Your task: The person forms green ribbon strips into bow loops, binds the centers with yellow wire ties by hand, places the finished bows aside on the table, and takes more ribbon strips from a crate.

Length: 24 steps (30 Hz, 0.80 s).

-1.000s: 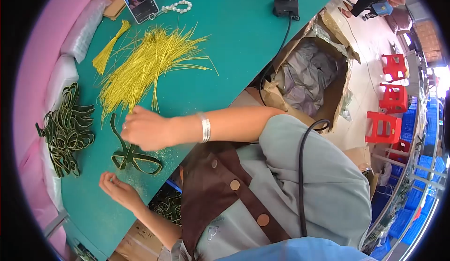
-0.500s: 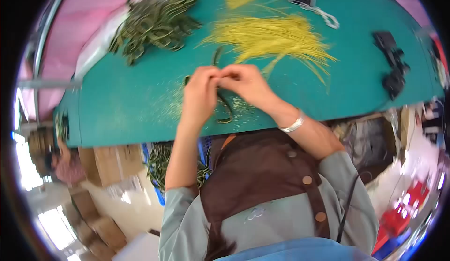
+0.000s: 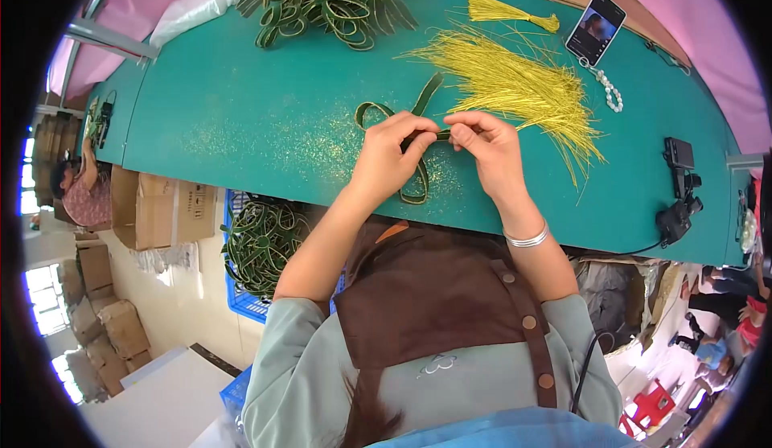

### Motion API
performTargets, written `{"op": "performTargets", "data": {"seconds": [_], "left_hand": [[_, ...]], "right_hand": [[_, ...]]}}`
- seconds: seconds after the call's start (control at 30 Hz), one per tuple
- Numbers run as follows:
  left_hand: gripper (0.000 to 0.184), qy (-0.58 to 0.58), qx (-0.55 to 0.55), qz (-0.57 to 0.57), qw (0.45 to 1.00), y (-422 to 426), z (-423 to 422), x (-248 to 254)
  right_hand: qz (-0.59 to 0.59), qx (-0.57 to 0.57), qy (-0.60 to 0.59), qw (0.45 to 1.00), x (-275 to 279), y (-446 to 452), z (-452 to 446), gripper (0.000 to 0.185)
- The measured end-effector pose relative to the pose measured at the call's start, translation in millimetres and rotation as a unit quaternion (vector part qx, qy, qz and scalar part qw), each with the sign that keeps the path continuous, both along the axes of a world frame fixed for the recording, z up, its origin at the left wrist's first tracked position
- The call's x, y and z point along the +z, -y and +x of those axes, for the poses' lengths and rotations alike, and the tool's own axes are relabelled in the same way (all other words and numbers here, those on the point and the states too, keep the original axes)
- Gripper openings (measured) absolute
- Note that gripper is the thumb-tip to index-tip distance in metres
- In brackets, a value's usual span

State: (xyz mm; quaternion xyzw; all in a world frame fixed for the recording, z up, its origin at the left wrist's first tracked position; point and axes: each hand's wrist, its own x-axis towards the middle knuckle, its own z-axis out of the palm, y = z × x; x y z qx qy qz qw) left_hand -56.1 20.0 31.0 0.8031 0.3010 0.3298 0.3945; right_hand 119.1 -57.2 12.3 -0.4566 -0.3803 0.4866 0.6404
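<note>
A dark green ribbon bow with gold edges [image 3: 429, 92] is held low over the table, its loops and tails sticking out around my fingers. My left hand [image 3: 392, 157] is closed, pinching the bow's middle between thumb and fingers. Just to its right, my right hand [image 3: 493, 152] has thumb and forefinger pressed together beside the bow's centre. Whatever thin thing it may hold is too small to make out. Beyond my right hand lies a spread bundle of yellow-gold strands [image 3: 515, 78].
Behind are a pile of looped green ribbons [image 3: 334, 2], a tied gold bunch [image 3: 511, 10] and a phone [image 3: 596, 30] with a beaded strap. Black devices [image 3: 680, 191] lie right. A blue basket [image 3: 248, 306] of ribbon bows stands below the table edge. Another person [image 3: 87, 195] sits far left.
My hands were touching over the ribbon; now the right hand has moved a little to the right, away from the left. The whole view has also shifted and turned.
</note>
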Motion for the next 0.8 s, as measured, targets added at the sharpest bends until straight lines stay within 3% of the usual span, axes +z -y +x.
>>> {"op": "performTargets", "data": {"seconds": [0.27,0.4,0.43,0.47,0.5,0.77,0.8], "left_hand": [[0.011,-0.001,0.014,-0.016,1.0,4.4,4.4,-0.9],[0.011,0.057,0.041,-0.115,0.991,4.0,4.7,-2.5],[0.011,0.068,0.04,-0.155,0.985,3.2,4.1,-3.4],[0.011,0.068,0.038,-0.153,0.985,2.6,3.8,-3.7],[0.012,0.069,0.037,-0.152,0.985,2.8,3.8,-4.0],[0.011,0.064,0.04,-0.134,0.988,5.2,5.0,-4.3],[0.011,0.047,0.049,-0.076,0.995,4.6,4.8,-4.9]], "right_hand": [[0.007,-0.033,0.004,0.999,0.4,1.1,-1.7,0.019],[0.03,-0.079,0.015,0.996,9.5,4.6,-7.2,0.019],[0.022,-0.074,0.122,0.989,5.7,5.5,-4.2,0.019],[0.014,-0.07,0.228,0.971,4.0,5.9,-2.5,0.02],[0.004,-0.081,0.238,0.968,7.8,4.5,-5.5,0.02],[0.022,-0.081,0.215,0.973,1.8,-2.2,-9.3,0.009],[0.026,-0.083,0.212,0.973,1.0,-1.7,-8.7,0.008]]}}
